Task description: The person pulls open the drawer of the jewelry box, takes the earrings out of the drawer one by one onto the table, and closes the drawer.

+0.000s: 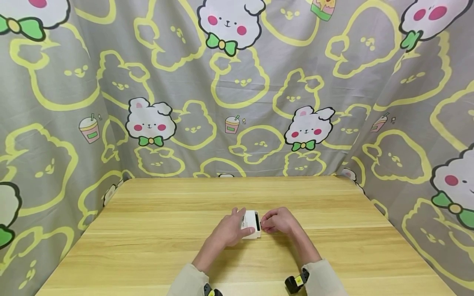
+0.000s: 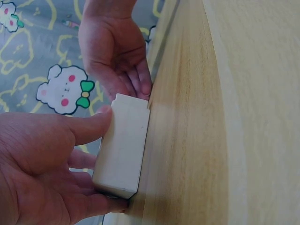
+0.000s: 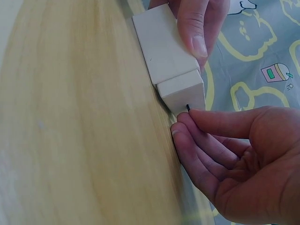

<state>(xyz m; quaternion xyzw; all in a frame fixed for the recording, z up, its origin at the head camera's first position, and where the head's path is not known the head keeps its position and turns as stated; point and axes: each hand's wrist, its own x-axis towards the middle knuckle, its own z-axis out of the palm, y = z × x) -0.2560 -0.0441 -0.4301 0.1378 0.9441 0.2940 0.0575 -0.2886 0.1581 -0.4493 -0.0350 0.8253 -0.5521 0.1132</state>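
Note:
A small white drawer-style box point(image 1: 250, 224) lies on the table, with dark lettering on its top. Its inner tray point(image 3: 183, 93) sticks out a little at the right end, and a dark strip shows inside the gap. My left hand point(image 1: 229, 230) holds the outer sleeve from the left, thumb on the near side and fingers across the far side. At the tray's end, my right hand point(image 1: 279, 220) pinches a tiny black pull tab point(image 3: 188, 108) between thumb and fingertip. What lies within the tray is mostly hidden.
The wood-grain table point(image 1: 166, 205) extends around both hands. A grey curtain point(image 1: 252, 94) with rabbit and cup prints hangs behind it and along both sides. Black wrist cameras point(image 1: 295, 283) are strapped over the light sleeves.

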